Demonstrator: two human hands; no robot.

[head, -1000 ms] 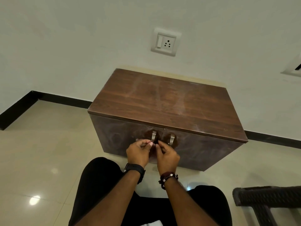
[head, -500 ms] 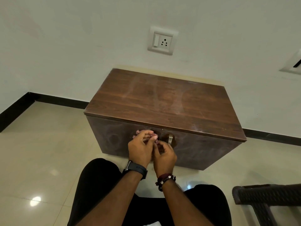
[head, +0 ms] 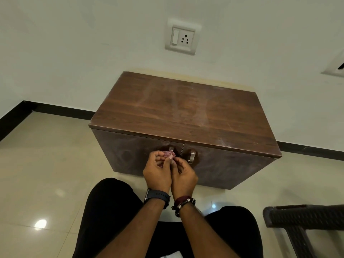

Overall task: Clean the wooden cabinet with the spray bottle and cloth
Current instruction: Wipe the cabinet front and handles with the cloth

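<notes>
Faintly streaked wooden cabinet (head: 186, 116), doors closed.

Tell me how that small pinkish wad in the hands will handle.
Probably soft and floppy: the pinkish wad looks crumpled between the fingers of the left hand and right hand. Likely very light, since fingertips alone hold it. Unlikely to roll.

The left hand (head: 158, 172) half hides a small pinkish wad (head: 169, 155), perhaps cloth.
</notes>
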